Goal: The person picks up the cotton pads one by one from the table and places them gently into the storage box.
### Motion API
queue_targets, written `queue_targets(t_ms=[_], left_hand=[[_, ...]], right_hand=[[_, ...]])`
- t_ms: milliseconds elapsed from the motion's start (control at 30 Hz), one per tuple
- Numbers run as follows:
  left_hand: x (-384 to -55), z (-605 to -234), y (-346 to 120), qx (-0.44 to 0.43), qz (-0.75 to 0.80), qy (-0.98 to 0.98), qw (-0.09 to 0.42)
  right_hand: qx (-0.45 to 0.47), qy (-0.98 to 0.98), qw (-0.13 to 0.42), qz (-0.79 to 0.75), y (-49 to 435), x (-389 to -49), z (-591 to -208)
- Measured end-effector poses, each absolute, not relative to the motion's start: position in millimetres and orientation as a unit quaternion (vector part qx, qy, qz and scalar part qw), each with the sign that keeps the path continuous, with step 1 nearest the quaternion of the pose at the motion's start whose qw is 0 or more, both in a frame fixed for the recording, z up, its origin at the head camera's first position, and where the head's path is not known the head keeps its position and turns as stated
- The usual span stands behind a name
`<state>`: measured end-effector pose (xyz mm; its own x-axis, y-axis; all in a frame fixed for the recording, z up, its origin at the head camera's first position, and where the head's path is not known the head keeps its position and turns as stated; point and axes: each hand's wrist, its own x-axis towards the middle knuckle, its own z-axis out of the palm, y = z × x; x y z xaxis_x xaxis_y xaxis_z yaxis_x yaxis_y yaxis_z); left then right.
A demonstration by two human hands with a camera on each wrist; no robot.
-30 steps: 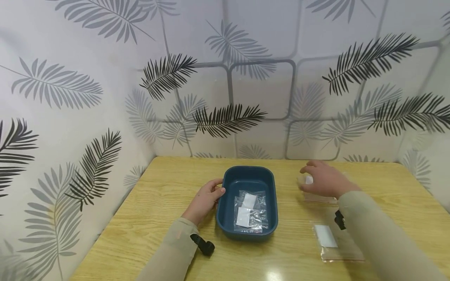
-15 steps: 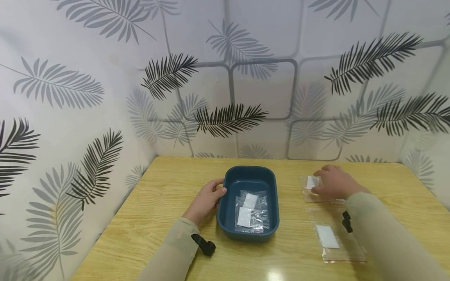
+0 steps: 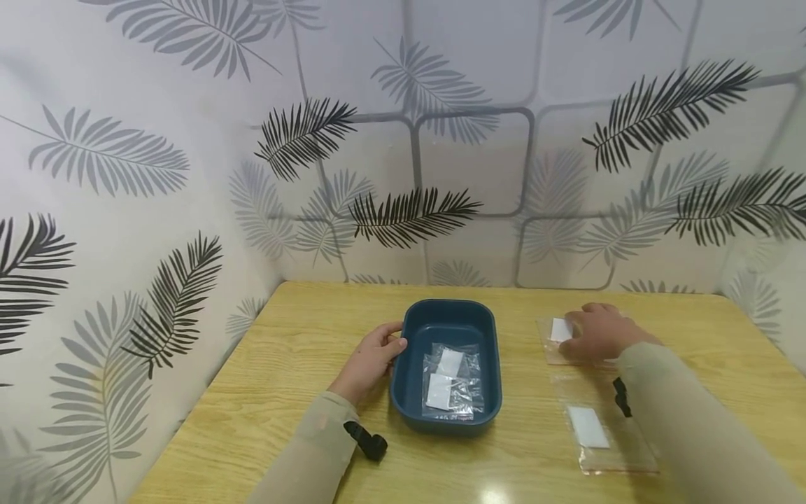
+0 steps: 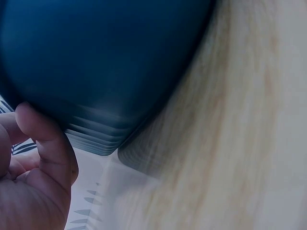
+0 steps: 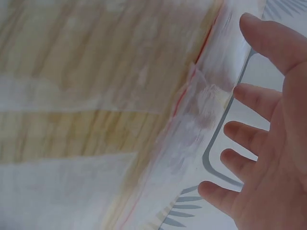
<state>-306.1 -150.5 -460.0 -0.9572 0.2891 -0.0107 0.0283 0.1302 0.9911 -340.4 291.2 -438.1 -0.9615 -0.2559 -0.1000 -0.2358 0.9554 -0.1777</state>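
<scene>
A dark blue plastic tub [image 3: 403,413] stands mid-table with a few clear zip bags [image 3: 462,399] inside, each showing a white piece. My left hand [image 3: 371,360] grips the tub's left side, thumb at the rim. In the left wrist view, the thumb and fingers [image 4: 48,143] are bent at the tub wall [image 4: 105,57]. At the right, my right hand [image 3: 598,332] is over a far zip bag [image 3: 550,350] and hides part of it. The right wrist view shows the fingers [image 5: 254,100] spread, with a red-striped bag [image 5: 192,110] beyond the fingertips.
Nearer on the right lies another zip bag [image 3: 620,458] with a white piece [image 3: 588,427], partly under the right forearm. The wooden table [image 3: 283,336] meets a leaf-patterned wall [image 3: 466,252] at the back. A black strap [image 3: 365,439] circles the left wrist.
My right hand has moved right and settled over the far bag, uncovering more of the white piece in it. My left hand stays on the tub.
</scene>
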Motion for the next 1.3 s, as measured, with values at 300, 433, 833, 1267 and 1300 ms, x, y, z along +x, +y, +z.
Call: queue_targets(t_ms=[300, 433, 833, 1267, 1300], left_hand=[[-306, -461, -152, 0.108, 0.652, 0.744, 0.102], [-306, -461, -151, 0.111, 0.646, 0.748, 0.099], [-307, -462, -152, 0.111, 0.647, 0.748, 0.099], [-307, -461, -152, 0.107, 0.644, 0.751, 0.099], [-307, -461, -152, 0.109, 0.644, 0.751, 0.098]], right_hand=[[-0.124, 0.987, 0.061, -0.08, 291, -344, -441], [-0.12, 0.987, 0.06, -0.089, 292, -347, -443], [-0.105, 0.99, 0.046, -0.076, 292, -352, -448], [-0.135, 0.988, 0.013, -0.069, 279, -342, -435], [-0.137, 0.988, 0.013, -0.068, 278, -342, -433]])
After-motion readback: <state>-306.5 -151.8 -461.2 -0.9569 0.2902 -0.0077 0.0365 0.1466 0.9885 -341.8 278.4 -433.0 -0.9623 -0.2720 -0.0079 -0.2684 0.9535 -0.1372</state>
